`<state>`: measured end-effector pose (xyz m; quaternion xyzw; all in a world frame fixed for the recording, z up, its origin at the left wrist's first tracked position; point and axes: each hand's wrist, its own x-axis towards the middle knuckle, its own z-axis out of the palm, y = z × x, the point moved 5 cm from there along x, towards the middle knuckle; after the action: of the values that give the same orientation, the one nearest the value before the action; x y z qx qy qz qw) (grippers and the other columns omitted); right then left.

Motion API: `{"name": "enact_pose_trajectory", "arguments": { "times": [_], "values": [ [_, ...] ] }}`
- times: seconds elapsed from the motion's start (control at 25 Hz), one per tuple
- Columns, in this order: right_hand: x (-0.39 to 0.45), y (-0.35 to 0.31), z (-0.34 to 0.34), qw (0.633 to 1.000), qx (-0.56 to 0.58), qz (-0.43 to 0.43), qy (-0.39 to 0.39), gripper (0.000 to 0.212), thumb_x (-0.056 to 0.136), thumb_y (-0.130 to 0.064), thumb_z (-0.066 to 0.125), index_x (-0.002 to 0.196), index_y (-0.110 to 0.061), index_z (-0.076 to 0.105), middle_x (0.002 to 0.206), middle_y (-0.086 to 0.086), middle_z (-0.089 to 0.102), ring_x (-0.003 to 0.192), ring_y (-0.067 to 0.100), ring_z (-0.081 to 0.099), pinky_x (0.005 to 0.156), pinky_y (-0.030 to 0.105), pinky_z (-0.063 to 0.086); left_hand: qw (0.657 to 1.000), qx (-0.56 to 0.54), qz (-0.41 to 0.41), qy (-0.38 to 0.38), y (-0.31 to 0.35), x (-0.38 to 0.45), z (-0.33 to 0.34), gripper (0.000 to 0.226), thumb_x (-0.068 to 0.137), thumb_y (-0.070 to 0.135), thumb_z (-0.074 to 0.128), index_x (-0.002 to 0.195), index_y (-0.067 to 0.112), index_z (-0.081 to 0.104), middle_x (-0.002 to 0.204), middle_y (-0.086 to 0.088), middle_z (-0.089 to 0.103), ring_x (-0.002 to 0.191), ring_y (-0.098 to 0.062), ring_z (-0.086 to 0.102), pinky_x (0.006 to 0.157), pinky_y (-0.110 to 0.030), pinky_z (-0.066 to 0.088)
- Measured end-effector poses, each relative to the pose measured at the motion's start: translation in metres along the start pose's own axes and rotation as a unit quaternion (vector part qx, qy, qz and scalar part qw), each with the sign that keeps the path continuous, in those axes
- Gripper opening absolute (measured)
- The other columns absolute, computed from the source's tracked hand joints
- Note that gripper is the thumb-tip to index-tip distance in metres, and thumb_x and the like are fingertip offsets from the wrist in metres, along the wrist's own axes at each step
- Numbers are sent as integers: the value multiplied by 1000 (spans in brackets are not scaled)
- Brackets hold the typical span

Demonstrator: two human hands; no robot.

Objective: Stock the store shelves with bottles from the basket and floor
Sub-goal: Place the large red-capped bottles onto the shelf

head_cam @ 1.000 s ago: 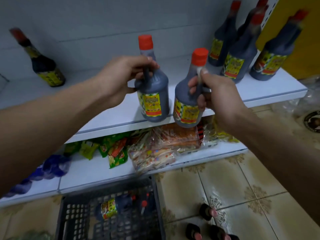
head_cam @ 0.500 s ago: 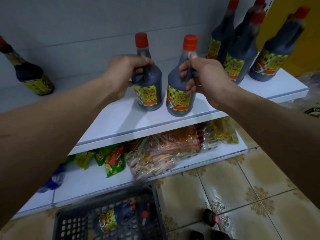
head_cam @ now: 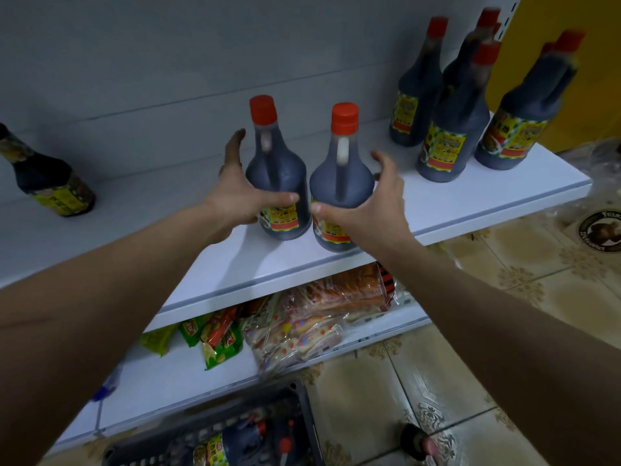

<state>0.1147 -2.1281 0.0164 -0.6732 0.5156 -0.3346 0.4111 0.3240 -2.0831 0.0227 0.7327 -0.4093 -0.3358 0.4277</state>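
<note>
Across the middle of the frame, on the white upper shelf (head_cam: 235, 260), your two bottles (head_cam: 279, 183) (head_cam: 339, 193) stand upright side by side. Your left hand (head_cam: 235, 196) and right hand (head_cam: 373, 210) flank them, fingers spread and released, thumbs against the labels. At the bottom edge, the basket (head_cam: 295, 408) holds another bottle (head_cam: 235, 445).

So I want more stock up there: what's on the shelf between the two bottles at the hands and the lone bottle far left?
Nothing in the head view: bare white shelf runs from the left-hand bottle to the lone bottle.
</note>
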Motion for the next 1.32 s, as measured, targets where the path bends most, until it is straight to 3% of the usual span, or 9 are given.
{"name": "enact_pose_trajectory", "arguments": {
  "times": [0.12, 0.24, 0.44, 0.72, 1.0, 1.32],
  "values": [
    [10, 16, 17, 998, 39, -53, -2, 107, 59, -40, 91, 145, -29, 29, 139, -1, 47, 125, 20, 51, 101, 46, 50, 999, -13, 23, -22, -3, 11, 13, 98, 68, 9, 87, 143, 27, 26, 132, 4, 50, 116, -22, 56, 68, -31, 53],
    [16, 20, 17, 995, 27, -92, 21, 99, 61, -41, 89, 142, -31, 33, 134, -2, 52, 118, 18, 55, 95, 42, 54, 1000, -1, 16, -24, -3, 22, 18, 86, 70, 10, 86, 134, 28, 32, 118, 9, 54, 108, -21, 58, 70, -39, 57],
    [40, 28, 3, 997, 31, -75, 18, 98, 60, -42, 87, 143, -35, 34, 132, -3, 56, 118, 20, 57, 95, 47, 53, 998, 60, 13, 33, 10, 48, 34, 90, 61, 25, 88, 132, 30, 33, 117, 4, 57, 107, -26, 60, 86, -48, 56],
    [60, 33, -12, 997, 32, -59, 42, 92, 59, -46, 83, 137, -39, 36, 128, -6, 58, 116, 21, 58, 90, 49, 54, 998, 61, 8, 22, 20, 79, 54, 89, 46, 35, 84, 118, 37, 32, 119, 2, 59, 108, -25, 61, 88, -51, 55],
    [83, 38, -27, 998, 16, -34, 59, 94, 62, -41, 85, 140, -39, 32, 131, -4, 57, 116, 23, 58, 93, 49, 53, 993, 91, 49, 52, 34, 109, 77, 88, 64, 31, 88, 132, 23, 32, 120, -2, 59, 111, -26, 60, 94, -46, 51],
    [101, 43, -32, 996, 8, -27, 84, 100, 58, -53, 79, 143, -37, 28, 134, -3, 56, 120, 25, 58, 94, 51, 53, 993, 86, 64, 58, 51, 135, 100, 91, 66, 28, 88, 136, 19, 31, 111, 2, 56, 102, -22, 58, 90, -40, 50]
  ]
}}
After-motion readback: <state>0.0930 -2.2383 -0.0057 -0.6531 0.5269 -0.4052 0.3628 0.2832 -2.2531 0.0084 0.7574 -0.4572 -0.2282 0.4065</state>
